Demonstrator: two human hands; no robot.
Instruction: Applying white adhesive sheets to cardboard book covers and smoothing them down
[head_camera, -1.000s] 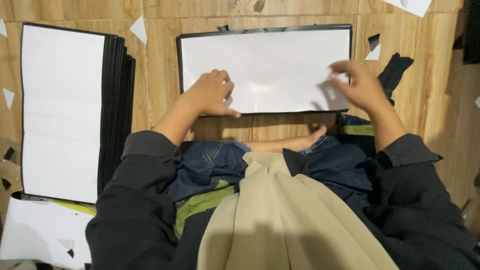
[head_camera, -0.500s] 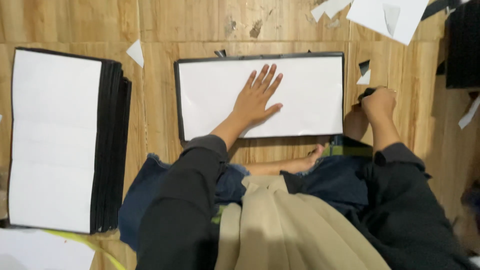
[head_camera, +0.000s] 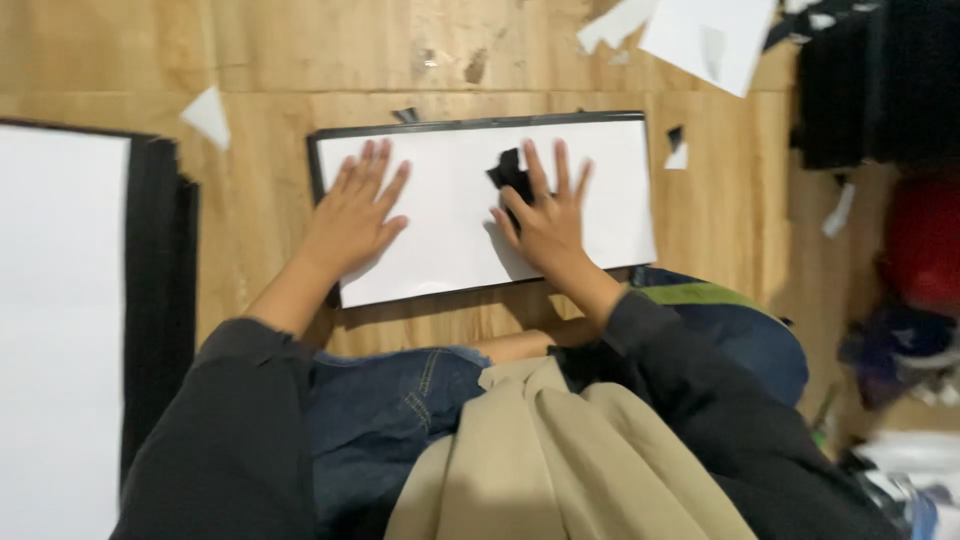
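Both palms lay flat, fingers spread, on a white sheet (head_camera: 450, 215) on the wooden floor (head_camera: 260, 60): left hand (head_camera: 355, 215) at nine o'clock, right hand (head_camera: 545, 220) beside a black scrap (head_camera: 508, 172).

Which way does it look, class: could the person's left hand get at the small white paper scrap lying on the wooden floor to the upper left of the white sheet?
Probably yes. The left hand lies flat on the white sheet, and the white paper scrap lies apart on bare wooden floor up and left, with nothing between them.

No packages, labels, signs or screens visible.
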